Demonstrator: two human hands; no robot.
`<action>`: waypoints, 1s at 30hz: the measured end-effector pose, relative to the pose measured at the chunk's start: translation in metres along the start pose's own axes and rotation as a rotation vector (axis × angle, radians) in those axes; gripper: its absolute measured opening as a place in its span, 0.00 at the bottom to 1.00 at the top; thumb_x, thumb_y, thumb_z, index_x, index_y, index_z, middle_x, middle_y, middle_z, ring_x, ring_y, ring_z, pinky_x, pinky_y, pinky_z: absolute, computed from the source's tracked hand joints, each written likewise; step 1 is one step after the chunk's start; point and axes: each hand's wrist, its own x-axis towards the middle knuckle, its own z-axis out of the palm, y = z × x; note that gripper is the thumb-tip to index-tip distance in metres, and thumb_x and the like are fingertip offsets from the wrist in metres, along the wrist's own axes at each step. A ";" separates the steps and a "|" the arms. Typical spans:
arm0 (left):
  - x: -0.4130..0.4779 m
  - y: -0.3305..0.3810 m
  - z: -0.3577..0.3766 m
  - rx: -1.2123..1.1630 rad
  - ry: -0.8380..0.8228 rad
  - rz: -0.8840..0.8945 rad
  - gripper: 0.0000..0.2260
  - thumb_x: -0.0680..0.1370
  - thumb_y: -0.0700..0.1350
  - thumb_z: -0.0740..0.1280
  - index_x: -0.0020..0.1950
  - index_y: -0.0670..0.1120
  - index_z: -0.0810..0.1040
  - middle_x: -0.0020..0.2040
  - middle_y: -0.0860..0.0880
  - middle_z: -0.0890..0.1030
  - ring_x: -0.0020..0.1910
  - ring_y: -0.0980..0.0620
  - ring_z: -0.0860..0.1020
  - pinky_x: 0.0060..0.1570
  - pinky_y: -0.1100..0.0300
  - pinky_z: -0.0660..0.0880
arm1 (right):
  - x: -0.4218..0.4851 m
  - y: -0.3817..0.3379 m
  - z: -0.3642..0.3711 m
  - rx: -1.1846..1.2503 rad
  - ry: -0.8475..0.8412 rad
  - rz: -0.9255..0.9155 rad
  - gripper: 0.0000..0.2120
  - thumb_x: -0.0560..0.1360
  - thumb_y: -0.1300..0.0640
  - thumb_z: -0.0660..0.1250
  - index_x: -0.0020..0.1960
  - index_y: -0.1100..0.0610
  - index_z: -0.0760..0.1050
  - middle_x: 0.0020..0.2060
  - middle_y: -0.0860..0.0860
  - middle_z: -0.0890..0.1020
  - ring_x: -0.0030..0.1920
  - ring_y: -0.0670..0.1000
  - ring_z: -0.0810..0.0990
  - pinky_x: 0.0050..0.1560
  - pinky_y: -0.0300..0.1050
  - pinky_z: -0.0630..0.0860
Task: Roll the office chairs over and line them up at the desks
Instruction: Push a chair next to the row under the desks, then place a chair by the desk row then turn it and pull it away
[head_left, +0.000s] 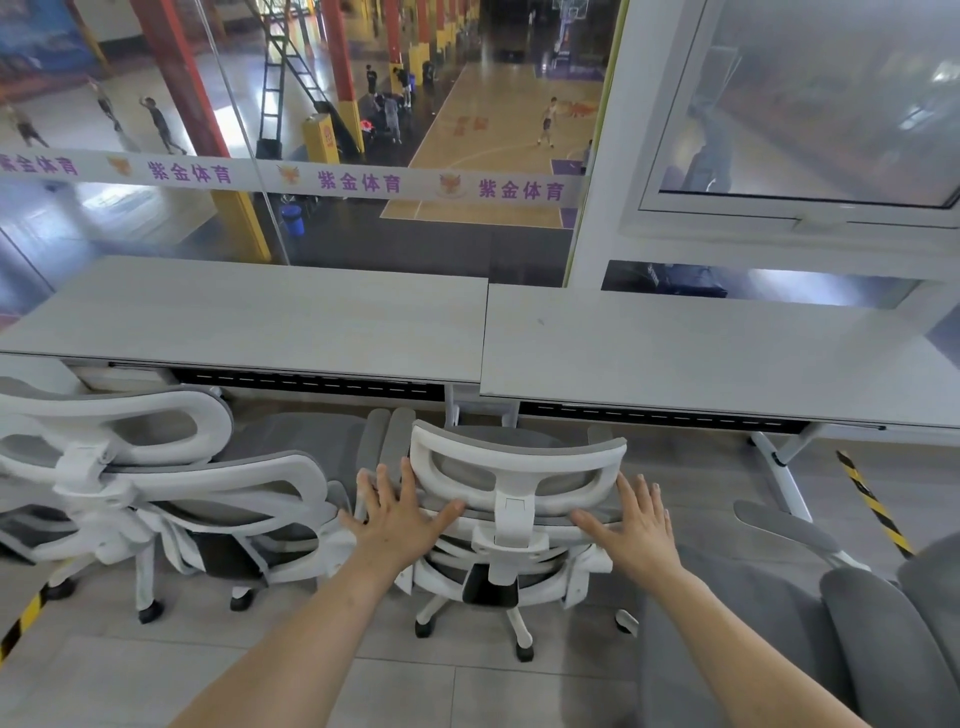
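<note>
A white-framed office chair with grey mesh (511, 480) stands in front of me, its back toward me, at the seam between two grey desks (270, 317). My left hand (397, 512) lies flat against the left side of its backrest top, fingers spread. My right hand (631, 522) lies flat on the right side, fingers spread too. A second matching chair (171, 493) stands close on the left, facing the left desk. The right desk (701, 353) has no chair tucked under it.
A grey upholstered chair (810, 618) with an armrest sits at the lower right, close to my right arm. Yellow-black tape (872, 501) marks the floor at right and lower left. Behind the desks a glass wall overlooks a sports hall.
</note>
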 end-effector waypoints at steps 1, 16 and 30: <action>0.000 0.000 -0.001 0.006 -0.003 -0.003 0.56 0.66 0.86 0.48 0.82 0.57 0.31 0.83 0.45 0.30 0.79 0.40 0.26 0.75 0.25 0.40 | 0.000 -0.001 0.000 -0.003 0.001 -0.001 0.55 0.67 0.16 0.56 0.83 0.44 0.44 0.83 0.50 0.41 0.82 0.52 0.35 0.81 0.58 0.42; -0.058 0.019 0.007 0.007 0.039 0.083 0.36 0.82 0.69 0.48 0.85 0.55 0.44 0.85 0.42 0.40 0.82 0.35 0.37 0.78 0.31 0.42 | -0.061 0.011 -0.011 -0.041 0.109 -0.059 0.30 0.79 0.32 0.56 0.77 0.44 0.59 0.82 0.52 0.57 0.82 0.56 0.49 0.78 0.59 0.59; -0.290 0.156 0.161 0.228 0.196 0.612 0.28 0.84 0.62 0.53 0.83 0.53 0.59 0.83 0.46 0.60 0.83 0.42 0.51 0.79 0.39 0.53 | -0.326 0.198 -0.076 -0.215 0.455 -0.019 0.19 0.79 0.46 0.68 0.68 0.48 0.75 0.72 0.52 0.74 0.75 0.58 0.70 0.67 0.58 0.73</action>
